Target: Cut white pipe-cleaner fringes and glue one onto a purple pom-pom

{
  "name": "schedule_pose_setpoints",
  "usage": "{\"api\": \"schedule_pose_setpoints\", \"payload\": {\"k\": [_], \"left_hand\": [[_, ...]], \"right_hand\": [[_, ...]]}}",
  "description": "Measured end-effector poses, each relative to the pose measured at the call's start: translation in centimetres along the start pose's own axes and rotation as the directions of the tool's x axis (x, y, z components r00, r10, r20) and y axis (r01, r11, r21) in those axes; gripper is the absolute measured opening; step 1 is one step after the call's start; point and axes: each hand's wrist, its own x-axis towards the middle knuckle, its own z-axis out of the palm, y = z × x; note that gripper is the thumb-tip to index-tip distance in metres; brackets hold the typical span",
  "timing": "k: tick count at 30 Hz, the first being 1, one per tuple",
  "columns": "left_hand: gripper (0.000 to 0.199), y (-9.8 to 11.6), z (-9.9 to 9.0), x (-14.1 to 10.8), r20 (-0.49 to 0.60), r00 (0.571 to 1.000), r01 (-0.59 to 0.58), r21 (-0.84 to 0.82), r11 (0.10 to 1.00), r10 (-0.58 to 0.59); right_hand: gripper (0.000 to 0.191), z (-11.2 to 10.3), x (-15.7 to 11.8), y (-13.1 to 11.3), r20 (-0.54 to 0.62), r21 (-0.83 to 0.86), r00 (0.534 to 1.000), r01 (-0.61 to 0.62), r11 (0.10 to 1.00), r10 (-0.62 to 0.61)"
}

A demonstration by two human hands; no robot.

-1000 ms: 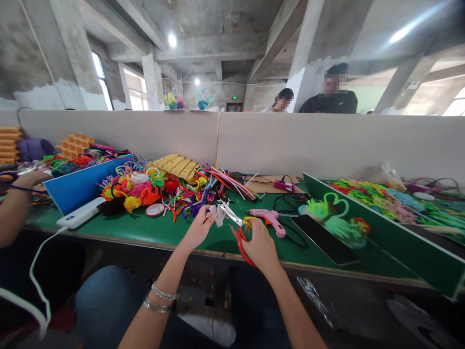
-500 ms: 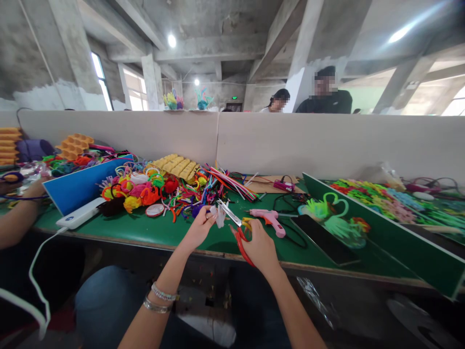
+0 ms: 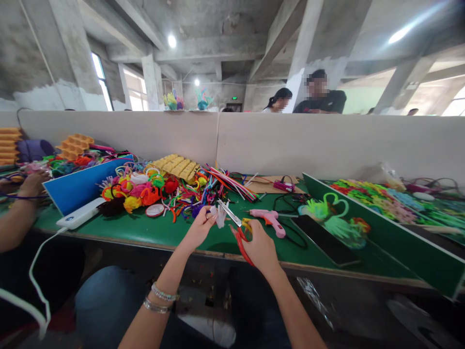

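My left hand [image 3: 201, 228] is closed, pinching a small white bundle [image 3: 221, 216] that looks soft and stranded; its exact kind is hard to make out. In my right hand [image 3: 259, 245] is a pair of scissors [image 3: 232, 215], their red handle [image 3: 242, 247] low in the grip and a yellow part beside the fingers. The blades point up and left, against or just in front of the white bundle. Right of the blades, a pink glue gun [image 3: 269, 216] lies on the green table [image 3: 145, 230].
Colourful pipe cleaners and pompoms [image 3: 148, 195] are heaped at left, by a blue board [image 3: 89, 184] and a white power bank [image 3: 80, 213]. On the right lie a black phone [image 3: 325, 240], green fuzzy pieces [image 3: 341, 223] and a green divider [image 3: 385, 237]. Another person's arm [image 3: 23, 208] reaches in at far left.
My hands, the scissors and the white bundle stay almost where they were. The other person's hand at far left has shifted, and a person behind the partition has moved slightly left.
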Motion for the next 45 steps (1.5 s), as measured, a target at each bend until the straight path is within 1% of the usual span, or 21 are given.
{"api": "schedule_pose_setpoints", "payload": {"k": [6, 14, 18, 21, 25, 27, 30, 33, 38, 43, 45], "left_hand": [[0.033, 0.2, 0.1, 0.0, 0.003, 1.000, -0.003, -0.007, 1.000, 0.003], [0.032, -0.1, -0.1, 0.0, 0.019, 0.999, -0.027, -0.014, 1.000, 0.027], [0.033, 0.0, -0.1, 0.1, 0.017, 0.999, -0.027, -0.015, 1.000, 0.027], [0.035, 0.0, -0.2, 0.1, -0.008, 1.000, -0.020, -0.007, 1.000, 0.020], [0.035, -0.3, -0.5, 0.3, -0.033, 0.999, -0.030, 0.030, 0.999, 0.031], [0.034, -0.5, -0.6, 0.3, -0.039, 0.999, -0.035, 0.042, 0.998, 0.037], [0.033, -0.7, -0.6, 0.4, -0.033, 0.998, -0.045, 0.041, 0.998, 0.047], [0.032, -0.6, -0.5, 0.3, -0.036, 0.998, -0.042, 0.025, 0.999, 0.043], [0.032, -0.3, -0.4, 0.2, -0.045, 0.998, -0.038, 0.001, 0.999, 0.038], [0.032, -0.3, -0.3, 0.2, -0.026, 0.999, -0.038, -0.013, 0.999, 0.038], [0.032, -0.3, -0.3, 0.2, -0.033, 0.999, -0.034, -0.009, 0.999, 0.034]], "right_hand": [[0.028, 0.0, 0.0, -0.1, 0.008, 0.005, 1.000, -0.008, 1.000, 0.008], [0.029, -0.3, 0.2, 0.0, 0.007, -0.002, 1.000, -0.023, 1.000, 0.023], [0.030, -0.1, 0.3, 0.3, -0.047, 0.006, 0.998, -0.043, 0.999, 0.043], [0.032, 0.1, 0.5, 0.8, -0.119, 0.007, 0.992, -0.043, 0.999, 0.044], [0.037, 0.0, 0.9, 1.5, -0.198, -0.018, 0.980, 0.012, 1.000, -0.015], [0.039, -0.1, 1.0, 1.7, -0.207, -0.048, 0.977, 0.050, 0.998, -0.058], [0.035, 0.0, 1.1, 1.8, -0.228, -0.088, 0.965, 0.114, 0.990, -0.131], [0.034, 0.3, 1.0, 1.7, -0.237, -0.142, 0.957, 0.136, 0.980, -0.167], [0.035, 0.5, 0.8, 1.6, -0.267, -0.254, 0.950, 0.095, 0.963, -0.164], [0.036, 0.3, 0.9, 2.0, -0.324, -0.327, 0.943, -0.031, 0.944, -0.081], [0.037, 0.2, 0.9, 2.2, -0.328, -0.330, 0.942, -0.047, 0.943, -0.068]]}}
